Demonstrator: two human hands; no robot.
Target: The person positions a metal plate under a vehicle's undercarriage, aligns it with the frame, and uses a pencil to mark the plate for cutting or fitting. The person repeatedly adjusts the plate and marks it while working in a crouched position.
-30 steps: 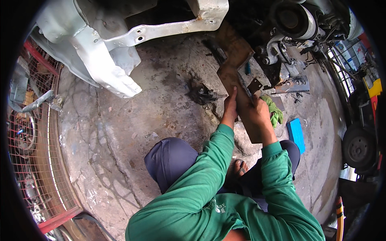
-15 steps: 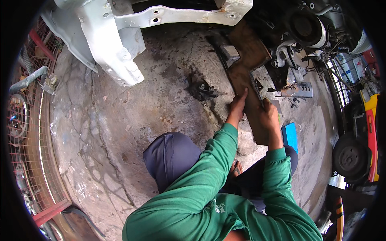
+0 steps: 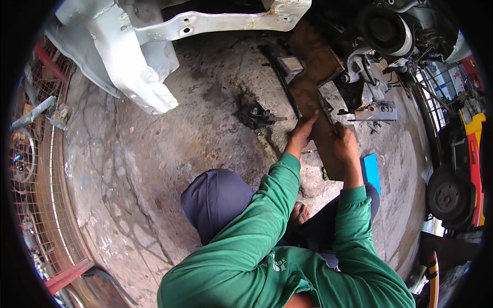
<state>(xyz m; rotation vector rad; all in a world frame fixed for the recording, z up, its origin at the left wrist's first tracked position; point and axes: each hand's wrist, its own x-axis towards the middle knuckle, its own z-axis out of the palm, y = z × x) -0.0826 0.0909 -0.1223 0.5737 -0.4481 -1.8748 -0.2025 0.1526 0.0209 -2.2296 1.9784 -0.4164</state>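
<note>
The left hand (image 3: pixel 303 132) and right hand (image 3: pixel 345 145) over there are both clamped on a long, angular brown plate (image 3: pixel 322 134), one along each edge, left of the flat blue box (image 3: pixel 370 173), with the plate's far end reaching well beyond that box. Past the box I see a silvery bracket with holes (image 3: pixel 376 111), and well off to the box's left, a dark, grimy mechanical part (image 3: pixel 254 114) with a thin stem.
</note>
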